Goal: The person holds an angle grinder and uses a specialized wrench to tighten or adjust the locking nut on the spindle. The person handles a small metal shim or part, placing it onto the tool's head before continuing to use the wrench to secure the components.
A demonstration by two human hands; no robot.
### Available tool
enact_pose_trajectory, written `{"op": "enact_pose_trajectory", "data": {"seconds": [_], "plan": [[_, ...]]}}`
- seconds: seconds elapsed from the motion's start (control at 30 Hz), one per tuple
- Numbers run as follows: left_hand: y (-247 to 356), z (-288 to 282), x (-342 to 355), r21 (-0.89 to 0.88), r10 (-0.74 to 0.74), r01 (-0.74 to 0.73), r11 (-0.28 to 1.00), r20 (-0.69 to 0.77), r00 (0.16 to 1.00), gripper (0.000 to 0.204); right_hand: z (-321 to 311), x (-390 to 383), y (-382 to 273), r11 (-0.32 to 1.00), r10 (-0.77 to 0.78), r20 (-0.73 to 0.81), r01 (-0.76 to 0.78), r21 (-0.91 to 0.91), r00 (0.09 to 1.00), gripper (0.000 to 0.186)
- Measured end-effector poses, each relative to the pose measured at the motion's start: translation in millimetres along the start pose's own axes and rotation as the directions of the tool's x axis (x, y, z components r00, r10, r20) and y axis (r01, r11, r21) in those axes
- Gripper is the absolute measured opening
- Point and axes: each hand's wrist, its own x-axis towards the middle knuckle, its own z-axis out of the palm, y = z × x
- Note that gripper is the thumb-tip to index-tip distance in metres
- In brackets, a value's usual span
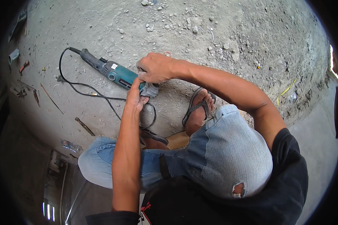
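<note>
Dusty floor (199, 43); bottle (71, 146) (contents unclear); left hand (134, 97), right hand (156, 68) at grinder (117, 75).

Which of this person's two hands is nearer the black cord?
The left hand, at the metal end of the grinder, with the black cord passing close by. The right hand is higher in the picture, farther from the cord.

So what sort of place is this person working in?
Probably a building or renovation site, though this one view can't confirm it: the rough grey floor is dusty, loose rubble is strewn across it, and there's a corded angle grinder.
</note>
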Motion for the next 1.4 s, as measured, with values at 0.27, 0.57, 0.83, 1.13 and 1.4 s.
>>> {"op": "enact_pose_trajectory", "data": {"seconds": [0.27, 0.57, 0.83, 1.13, 1.4], "plan": [[1.9, -1.7, 3.0, 0.046, 0.009, -0.01, 0.999, 0.022, 1.0, 0.062, -15.0, 18.8, 7.3, 0.995, -0.02, 0.12, 0.032, -0.092, 0.993, 0.04], [2.9, -3.2, 0.9, 0.038, -0.02, 0.019, 0.999, 0.037, 0.999, 0.06, -15.5, 3.9, 8.6, 0.986, -0.129, 0.116, 0.14, -0.091, 0.985, 0.036], [6.0, 2.5, -6.4, -0.013, -0.004, 0.004, 1.0, -0.003, 1.0, 0.069, -16.3, -17.6, 3.6, 0.977, -0.169, 0.131, 0.183, -0.106, 0.977, 0.036], [5.0, -0.5, -2.6, 0.002, -0.002, 0.002, 1.0, 0.028, 1.0, 0.071, 0.8, -57.6, 5.4, 0.957, -0.251, 0.1, 0.262, -0.124, 0.963, 0.024], [2.6, -1.5, -0.1, 0.009, -0.008, 0.008, 1.0, -0.005, 1.0, 0.079, 36.6, -102.1, 16.4, 0.967, -0.243, -0.135, 0.229, -0.115, 0.961, 0.029]]}}
